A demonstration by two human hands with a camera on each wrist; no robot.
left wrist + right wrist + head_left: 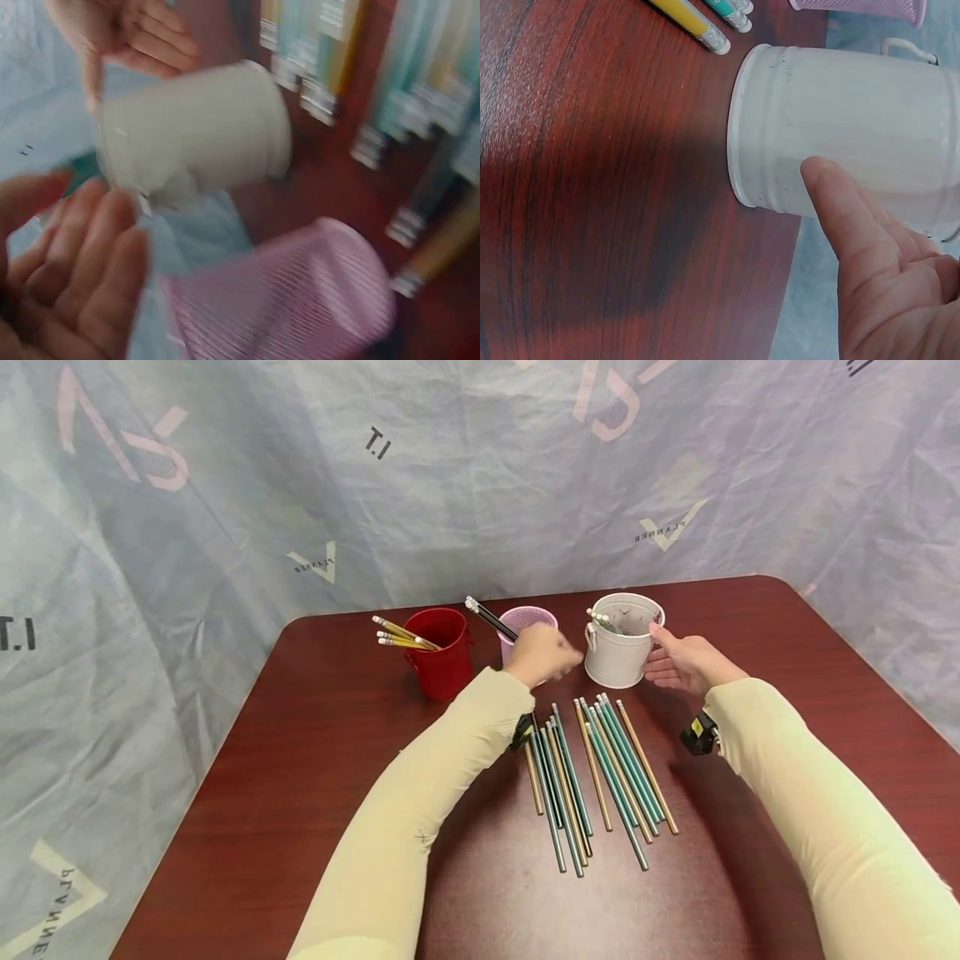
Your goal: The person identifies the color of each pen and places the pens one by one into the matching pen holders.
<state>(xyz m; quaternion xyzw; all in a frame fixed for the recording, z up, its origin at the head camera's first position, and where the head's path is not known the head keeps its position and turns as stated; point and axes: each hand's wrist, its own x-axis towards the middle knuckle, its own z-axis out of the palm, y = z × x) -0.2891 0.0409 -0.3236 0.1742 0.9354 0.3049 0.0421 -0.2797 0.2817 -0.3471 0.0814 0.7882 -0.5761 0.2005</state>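
A white metal bucket [618, 662] stands at the back of the table with a few pencils [602, 618] leaning out of its left side. My right hand [692, 662] is at the bucket's right side, thumb at the rim and fingers extended; a straight finger lies along the wall in the right wrist view. Between the bucket and a pink mesh cup [277, 300] is my left hand [543, 653], fingers loosely bent and holding nothing. It hides part of the cup, from which black pencils [491, 617] lean. The left wrist view is blurred.
A red bucket [444, 664] with yellow pencils [401, 635] stands at the left. Two loose groups of teal, gold and dark pencils lie in front of the containers, the right group [622, 768] beside the left group [562, 793]. A printed cloth [480, 485] hangs behind the table.
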